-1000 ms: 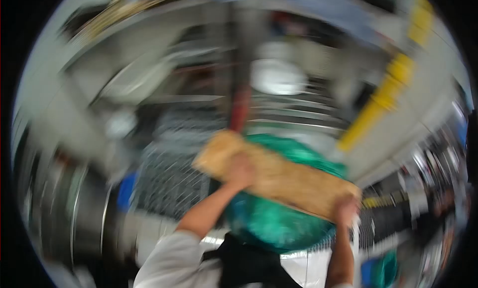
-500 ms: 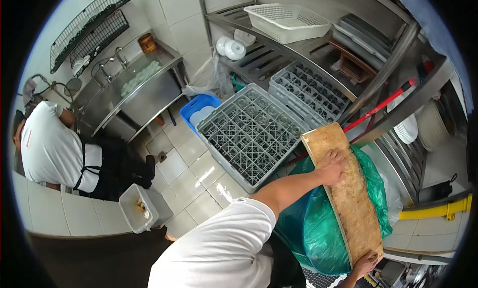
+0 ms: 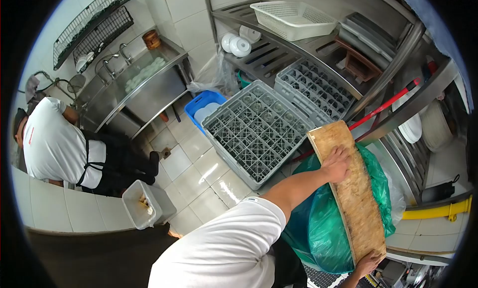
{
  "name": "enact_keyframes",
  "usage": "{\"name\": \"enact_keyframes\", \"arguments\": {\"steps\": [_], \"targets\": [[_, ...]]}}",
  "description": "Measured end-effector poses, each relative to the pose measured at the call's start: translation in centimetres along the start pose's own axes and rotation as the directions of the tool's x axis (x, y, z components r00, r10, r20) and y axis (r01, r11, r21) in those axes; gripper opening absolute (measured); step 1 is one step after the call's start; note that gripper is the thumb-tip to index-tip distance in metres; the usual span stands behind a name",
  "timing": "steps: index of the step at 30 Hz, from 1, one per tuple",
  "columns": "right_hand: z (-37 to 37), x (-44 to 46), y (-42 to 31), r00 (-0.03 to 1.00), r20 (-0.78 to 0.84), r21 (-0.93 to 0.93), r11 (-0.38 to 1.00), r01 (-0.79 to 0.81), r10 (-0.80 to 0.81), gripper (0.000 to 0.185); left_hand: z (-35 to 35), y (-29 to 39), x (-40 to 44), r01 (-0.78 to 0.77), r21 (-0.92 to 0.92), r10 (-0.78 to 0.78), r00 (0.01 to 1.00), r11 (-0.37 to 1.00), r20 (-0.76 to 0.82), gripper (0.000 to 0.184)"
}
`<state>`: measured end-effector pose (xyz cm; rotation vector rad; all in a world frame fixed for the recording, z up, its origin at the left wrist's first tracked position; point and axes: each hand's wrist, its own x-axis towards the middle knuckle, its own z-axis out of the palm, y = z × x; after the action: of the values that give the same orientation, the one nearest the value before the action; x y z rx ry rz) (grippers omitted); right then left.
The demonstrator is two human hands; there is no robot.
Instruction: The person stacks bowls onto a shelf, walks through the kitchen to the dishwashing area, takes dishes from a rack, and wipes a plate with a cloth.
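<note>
A long wooden board (image 3: 356, 203), its brown face stained and rough, lies aslant over a bin lined with a green plastic bag (image 3: 326, 228). My left hand (image 3: 337, 164) rests on the upper part of the board's face, palm down with the fingers laid along it. At the board's lower end, my right hand (image 3: 368, 262) grips the corner, thumb side showing; part of that hand is hidden at the frame's bottom. Green bag film bunches out on both sides of the board.
Grey glass racks (image 3: 259, 134) stand left of the bin. A red pole (image 3: 386, 105) slants beside a steel shelf (image 3: 343, 71). A small waste bin (image 3: 144, 208) stands on the tiled floor. Another person (image 3: 59, 139) bends near the sink (image 3: 149, 84).
The view has shifted slightly, so most things appear a little farther right. My left hand's fingers have slid slightly toward the board's upper end. My right hand keeps its grip.
</note>
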<state>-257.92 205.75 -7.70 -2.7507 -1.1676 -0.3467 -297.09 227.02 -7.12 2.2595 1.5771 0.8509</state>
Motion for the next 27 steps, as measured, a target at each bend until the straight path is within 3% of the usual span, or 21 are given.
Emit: {"name": "enact_keyframes", "arguments": {"steps": [1,5,8,10,11,13,14,16,19,23,27], "targets": [[-0.4,0.0,-0.3,0.998,0.061,0.013,1.000,-0.027,0.026,0.062,-0.1,0.0,0.0,0.000,0.001,0.000,1.000,1.000,-0.002,0.053],[-1.2,-0.5,-1.1,0.996,0.058,-0.017,0.998,-0.060,0.061,0.062,-0.5,0.2,-0.1,0.008,0.003,-0.008,1.000,1.000,0.011,0.051],[0.1,-0.2,-0.1,0.996,-0.085,0.091,0.996,-0.007,0.014,0.062,-0.8,0.3,0.0,0.006,-0.007,-0.006,1.000,1.000,0.021,0.050],[1.2,0.7,0.8,1.000,0.025,-0.110,0.994,-0.010,0.012,0.061,-0.4,0.3,0.1,0.005,-0.012,-0.004,0.999,1.000,0.038,0.050],[1.7,0.8,1.3,1.000,0.022,-0.107,0.994,-0.016,0.018,0.061,-0.3,0.2,0.1,0.010,-0.004,-0.010,0.999,1.000,0.037,0.050],[0.0,-0.1,0.1,0.999,-0.050,0.085,0.996,-0.003,0.008,0.061,-0.1,0.3,0.2,0.008,0.006,-0.008,0.999,1.000,0.033,0.050],[0.6,0.1,0.5,0.999,-0.053,0.090,0.996,-0.006,0.010,0.061,-0.1,0.3,0.2,0.009,0.027,-0.010,0.999,1.000,0.035,0.050],[1.2,0.5,0.8,1.000,-0.006,-0.104,0.995,0.004,-0.005,0.061,-0.3,0.3,0.1,0.016,0.051,-0.018,0.999,0.999,0.031,0.050],[-0.4,-0.3,-0.5,0.996,-0.052,0.016,0.998,-0.066,0.067,0.065,-0.7,0.4,0.0,0.022,0.044,-0.024,0.999,0.999,0.029,0.050],[6.3,2.9,4.4,0.997,-0.071,-0.081,0.997,0.001,-0.006,0.065,-0.8,0.5,-0.1,0.023,0.030,-0.024,0.999,0.999,0.040,0.050],[0.1,0.2,-0.1,0.995,-0.029,0.049,0.995,-0.089,0.091,0.065,-0.5,0.4,0.0,0.027,0.030,-0.028,0.999,0.999,0.033,0.051]]}}
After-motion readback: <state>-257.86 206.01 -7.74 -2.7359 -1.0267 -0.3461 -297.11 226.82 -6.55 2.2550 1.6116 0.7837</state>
